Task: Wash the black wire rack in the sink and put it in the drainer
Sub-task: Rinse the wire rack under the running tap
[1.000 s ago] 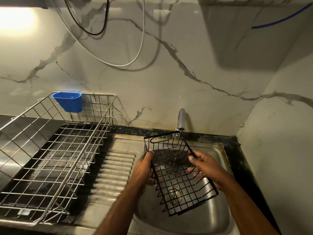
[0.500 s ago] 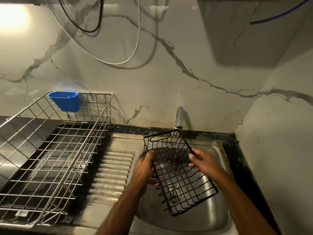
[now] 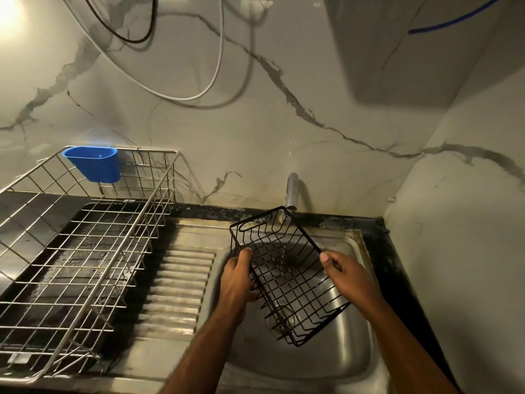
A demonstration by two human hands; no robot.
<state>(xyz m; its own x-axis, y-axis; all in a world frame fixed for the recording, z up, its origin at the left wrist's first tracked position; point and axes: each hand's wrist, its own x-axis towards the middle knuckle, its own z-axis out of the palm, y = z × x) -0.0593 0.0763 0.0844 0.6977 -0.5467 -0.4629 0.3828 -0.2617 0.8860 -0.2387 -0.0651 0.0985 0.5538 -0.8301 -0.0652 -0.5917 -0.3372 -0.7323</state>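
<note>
The black wire rack [image 3: 287, 275] is held tilted over the steel sink [image 3: 326, 359], its far end under the tap [image 3: 291, 191]. A thin stream of water falls through the rack's wires. My left hand [image 3: 237, 275] grips the rack's left rim, thumb on top. My right hand [image 3: 345, 273] grips the right rim. The silver wire drainer [image 3: 85, 251] stands to the left of the sink, with nothing in it.
A blue plastic cup [image 3: 93, 163] hangs on the drainer's back rim. A ribbed steel draining board [image 3: 176, 288] lies between drainer and sink. Marble walls close in behind and on the right. Cables hang overhead.
The rack has stayed under the tap in both hands, with only a slight shift of its tilt. The view has tipped a little.
</note>
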